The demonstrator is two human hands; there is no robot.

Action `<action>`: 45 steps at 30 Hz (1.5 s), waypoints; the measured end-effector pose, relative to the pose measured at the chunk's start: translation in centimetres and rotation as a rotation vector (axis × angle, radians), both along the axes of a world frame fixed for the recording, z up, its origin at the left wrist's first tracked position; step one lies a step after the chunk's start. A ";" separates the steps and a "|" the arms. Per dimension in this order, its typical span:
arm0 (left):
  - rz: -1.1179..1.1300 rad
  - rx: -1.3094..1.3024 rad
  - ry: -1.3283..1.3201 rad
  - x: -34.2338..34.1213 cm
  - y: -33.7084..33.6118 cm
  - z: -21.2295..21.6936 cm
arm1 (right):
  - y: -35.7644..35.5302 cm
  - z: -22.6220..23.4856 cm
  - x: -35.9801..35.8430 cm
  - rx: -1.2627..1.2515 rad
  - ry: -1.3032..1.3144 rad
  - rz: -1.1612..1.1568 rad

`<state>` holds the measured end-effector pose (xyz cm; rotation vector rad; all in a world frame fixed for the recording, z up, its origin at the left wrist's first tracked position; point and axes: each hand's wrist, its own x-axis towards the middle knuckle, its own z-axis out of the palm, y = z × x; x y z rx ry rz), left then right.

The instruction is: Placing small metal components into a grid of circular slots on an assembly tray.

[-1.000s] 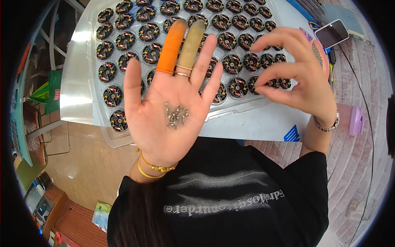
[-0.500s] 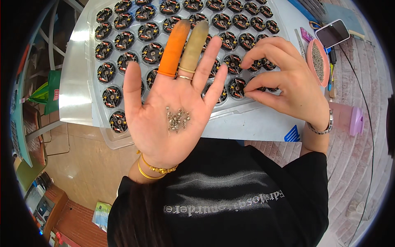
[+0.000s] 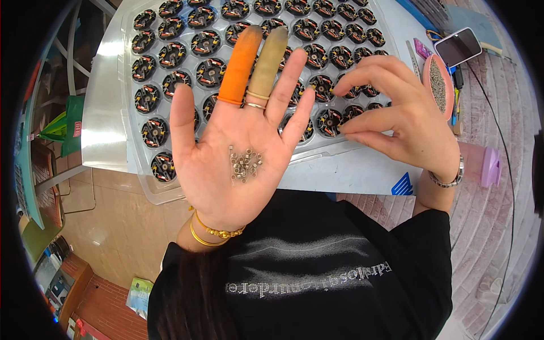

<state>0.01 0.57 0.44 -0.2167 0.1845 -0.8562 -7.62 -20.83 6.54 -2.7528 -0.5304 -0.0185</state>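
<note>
My left hand (image 3: pixel 226 170) is palm up with its fingers stretched out and spread. Several tiny metal rings (image 3: pixel 246 165) lie loose in its palm. An orange finger cot (image 3: pixel 238 68) and a tan one (image 3: pixel 268 65) cover two of its fingers. Over the right side of the clear plastic tray (image 3: pixel 146 184), my right hand (image 3: pixel 405 113) is bent, its thumb and a fingertip brought close together. Anything between those tips is too small to make out. They are beside a round black part (image 3: pixel 329 122) with red and yellow bits, one of several in the tray.
To the right of the tray stands a pink bowl (image 3: pixel 450 96) filled with small metal pieces. Behind it is a phone (image 3: pixel 458 46) with a dark screen. A lilac object (image 3: pixel 491 167) is past my right wrist. A green bag (image 3: pixel 72 127) hangs at the far left.
My right hand has drawn slightly to the right, away from the round black part. The left hand and the rings in its palm stay nearly still.
</note>
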 end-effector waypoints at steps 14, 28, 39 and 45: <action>-0.252 -0.063 -0.088 -0.8 -0.2 -0.3 | 3.5 2.2 0.1 0.065 -0.251 -0.099; -0.444 -0.129 -0.019 -3.7 1.2 -0.7 | 6.9 0.6 -1.2 0.083 -0.299 -0.023; -0.428 -0.169 -0.157 -4.8 1.2 -1.5 | 7.8 -0.4 -2.0 0.168 -0.199 -0.065; -0.369 -0.283 -0.206 -5.4 1.3 -2.7 | 7.6 -1.2 -2.2 0.180 -0.208 -0.030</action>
